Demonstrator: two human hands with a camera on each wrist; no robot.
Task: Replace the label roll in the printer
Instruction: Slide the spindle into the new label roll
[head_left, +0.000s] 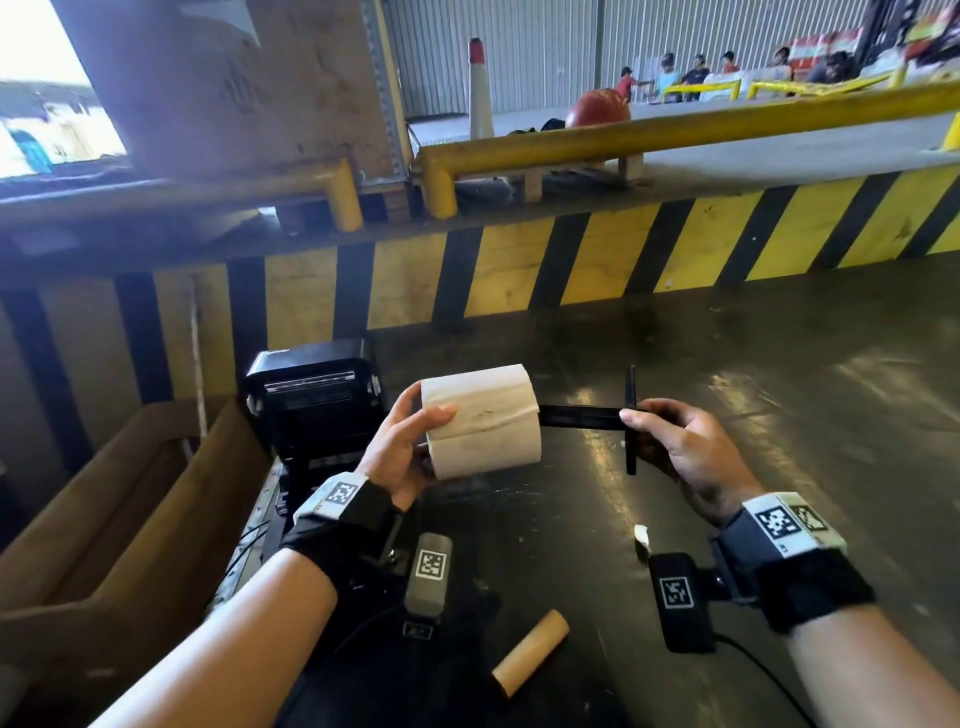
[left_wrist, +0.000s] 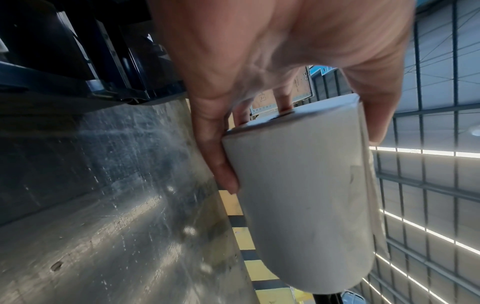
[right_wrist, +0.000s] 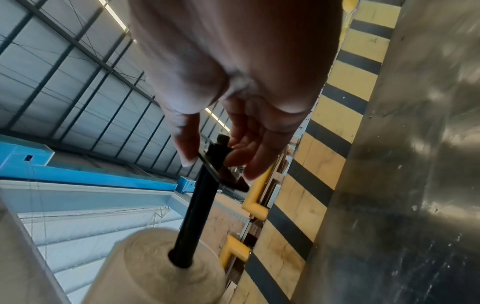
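The label roll (head_left: 480, 421), a fat cream cylinder with a loose outer flap of paper, is held on its side in the air above the dark tabletop (head_left: 753, 415), a little to the right of the printer (head_left: 317, 395). The left hand (head_left: 402, 449) grips it at its left end, thumb over the top and fingers curled round the far side; the left wrist view shows fingertips on the roll's end face as well. A black spindle (head_left: 579, 417) sticks out of the roll's core toward the right, its shaft partly inside the hole, as the right wrist view shows plainly. The right hand (head_left: 683, 447) pinches the spindle at its flat flange, thumb on one side and fingers on the other, so both hands are clamped on the joined pair and stand apart by the bare length of shaft. The printer is black, sits at the table's left edge and faces the person; whether its lid is open cannot be told. On the near part of the table lies an empty cardboard core (head_left: 530, 652), well apart from the roll, and a small white paper scrap (head_left: 642, 537) lies below the right hand. A yellow-and-black striped barrier (head_left: 623, 249) runs behind the table, and a brown cardboard box (head_left: 104, 519) stands to the left of the printer.
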